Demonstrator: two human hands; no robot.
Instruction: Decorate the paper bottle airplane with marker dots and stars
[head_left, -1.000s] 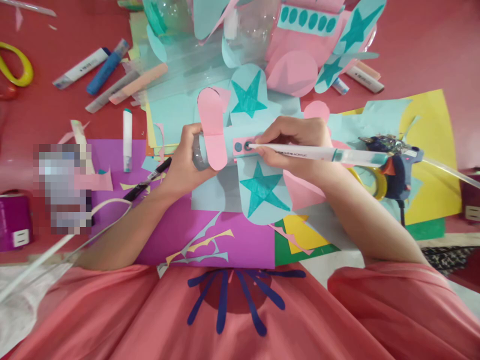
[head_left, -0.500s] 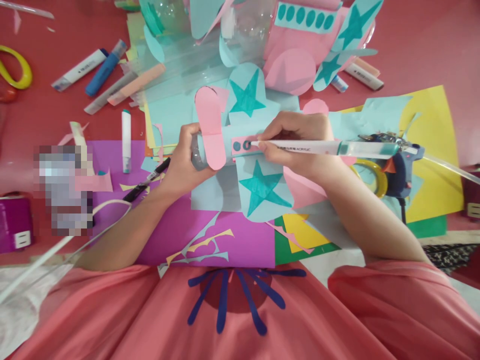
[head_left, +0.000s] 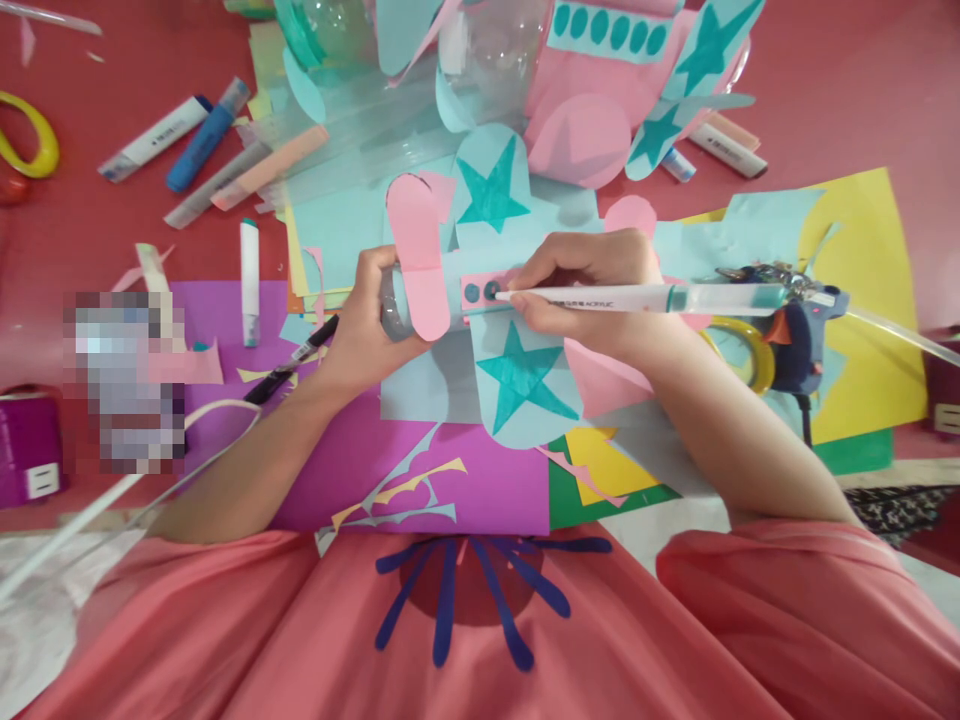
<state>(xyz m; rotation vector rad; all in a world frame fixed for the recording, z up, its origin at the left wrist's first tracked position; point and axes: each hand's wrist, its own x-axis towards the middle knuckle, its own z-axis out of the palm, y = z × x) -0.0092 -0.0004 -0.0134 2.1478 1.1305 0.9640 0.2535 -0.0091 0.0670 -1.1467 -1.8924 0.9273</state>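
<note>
My left hand (head_left: 371,315) is closed around the end of a clear plastic bottle (head_left: 391,305) wrapped in light blue paper. A pink paper propeller (head_left: 424,265) sits at that end. Light blue paper wings with teal stars (head_left: 529,378) stick out on both sides. My right hand (head_left: 592,275) grips a white acrylic marker (head_left: 637,298), its tip against a pink strip (head_left: 461,288) on the bottle. Two dark teal dots show on the strip; my fingers hide its right part.
Several markers (head_left: 206,135) lie at the left. A similar pink paper-covered bottle (head_left: 600,80) stands behind. A glue gun (head_left: 806,350) and yellow-handled scissors (head_left: 761,355) are to the right. Paper scraps (head_left: 405,495) lie on the purple sheet (head_left: 495,500) in front.
The second dot on the pink strip has gone from a partly filled ring to almost filled. The marker's back end has dipped slightly, and the right hand has shifted a little.
</note>
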